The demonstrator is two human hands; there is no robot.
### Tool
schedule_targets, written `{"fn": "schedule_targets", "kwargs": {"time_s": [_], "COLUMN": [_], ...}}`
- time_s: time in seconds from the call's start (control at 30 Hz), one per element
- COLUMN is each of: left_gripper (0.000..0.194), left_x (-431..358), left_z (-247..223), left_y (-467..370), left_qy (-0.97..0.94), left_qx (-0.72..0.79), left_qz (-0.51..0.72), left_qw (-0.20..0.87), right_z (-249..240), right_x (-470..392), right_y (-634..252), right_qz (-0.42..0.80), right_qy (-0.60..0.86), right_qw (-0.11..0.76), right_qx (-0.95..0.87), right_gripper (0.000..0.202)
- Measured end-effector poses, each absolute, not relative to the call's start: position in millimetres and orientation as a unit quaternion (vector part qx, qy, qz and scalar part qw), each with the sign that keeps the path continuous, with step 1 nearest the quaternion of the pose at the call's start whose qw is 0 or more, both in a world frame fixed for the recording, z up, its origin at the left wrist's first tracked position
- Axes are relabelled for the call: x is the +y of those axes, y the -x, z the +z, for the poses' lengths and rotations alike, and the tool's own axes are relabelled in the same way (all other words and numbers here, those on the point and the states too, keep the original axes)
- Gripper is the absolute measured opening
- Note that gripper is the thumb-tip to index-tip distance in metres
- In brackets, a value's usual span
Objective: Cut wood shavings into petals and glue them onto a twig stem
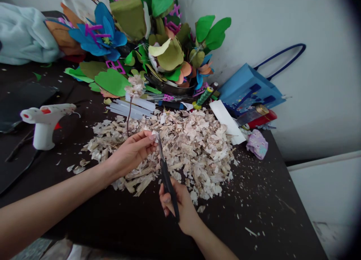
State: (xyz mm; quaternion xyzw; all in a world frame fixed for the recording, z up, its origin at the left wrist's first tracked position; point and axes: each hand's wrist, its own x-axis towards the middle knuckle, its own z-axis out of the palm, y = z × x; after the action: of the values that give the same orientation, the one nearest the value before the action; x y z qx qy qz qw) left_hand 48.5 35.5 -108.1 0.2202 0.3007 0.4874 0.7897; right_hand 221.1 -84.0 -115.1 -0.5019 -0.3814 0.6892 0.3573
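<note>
Between the thumb and fingers of my left hand (pixel 138 149) is a small pale petal piece (pixel 155 135). My right hand (pixel 179 203) grips black-handled scissors (pixel 167 179), their blades pointing up and touching or close beside the petal piece. Under and behind both hands spreads a wide heap of dry, pale petal scraps (pixel 197 143). A thin brown stem with a pale pink blossom (pixel 135 86) rises just behind my left hand.
A white glue gun (pixel 45 126) stands at the left on the dark table (pixel 270 207). Glue sticks (pixel 131 108), thread spools (pixel 204 96) and colourful felt flowers (pixel 169 53) are behind the heap. A blue bag (pixel 248 88) and crumpled purple paper (pixel 257 144) lie right.
</note>
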Motion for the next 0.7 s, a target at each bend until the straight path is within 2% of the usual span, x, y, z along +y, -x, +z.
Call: {"fn": "schedule_targets", "kwargs": {"time_s": [0.53, 0.7], "left_gripper": [0.019, 0.020], "left_x": [48, 50], "left_z": [-109, -110], "left_y": [-43, -42], "left_qy": [-0.279, -0.297], "left_qx": [0.284, 0.277], "left_qz": [0.456, 0.453], "left_qw": [0.796, 0.794], "right_z": [-118, -115], "right_x": [-86, -85], "right_y": [-231, -233], "right_qz": [0.651, 0.642], "right_qy": [0.514, 0.512], "right_qw": [0.335, 0.333], "right_qx": [-0.448, -0.463], "right_gripper": [0.064, 0.061]}}
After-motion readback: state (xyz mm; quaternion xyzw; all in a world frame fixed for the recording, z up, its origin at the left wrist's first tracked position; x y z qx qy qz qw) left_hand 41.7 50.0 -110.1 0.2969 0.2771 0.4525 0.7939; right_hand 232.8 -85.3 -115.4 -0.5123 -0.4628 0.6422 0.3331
